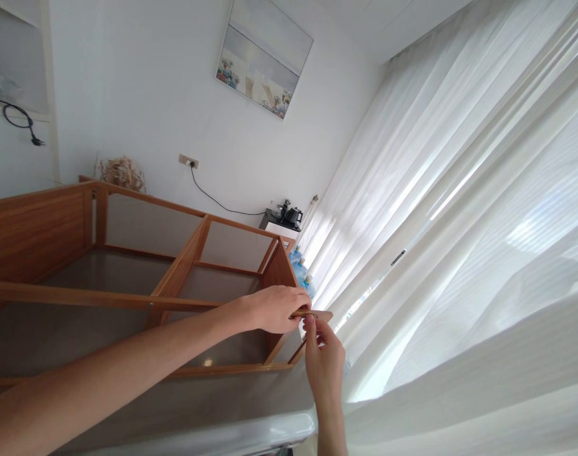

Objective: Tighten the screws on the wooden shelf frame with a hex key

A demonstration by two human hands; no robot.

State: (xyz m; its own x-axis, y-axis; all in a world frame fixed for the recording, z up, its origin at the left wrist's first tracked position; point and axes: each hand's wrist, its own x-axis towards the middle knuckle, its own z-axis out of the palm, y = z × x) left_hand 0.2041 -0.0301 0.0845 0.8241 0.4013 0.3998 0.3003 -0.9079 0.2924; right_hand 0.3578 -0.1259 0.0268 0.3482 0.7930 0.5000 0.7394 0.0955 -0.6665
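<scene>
A brown wooden furniture frame (80, 295) with rails, upright panels and open bays spreads across the left and middle of the head view. At its near right corner, my left hand (276, 310) is closed over the end of the top rail, fingers curled round its edge. Just to the right and below, my right hand (326, 358) comes up with thumb and fingers pinched together against the same rail end. Whatever lies between those fingertips is hidden or too small to make out. Both hands almost touch each other.
White curtains (460, 209) hang close on the right. Blue water bottles (300, 271) stand behind the frame's corner, near a black kettle (293, 216). Dry brown strands (122, 173) lie beyond the far rail. A plugged-in cord (217, 204) runs along the wall.
</scene>
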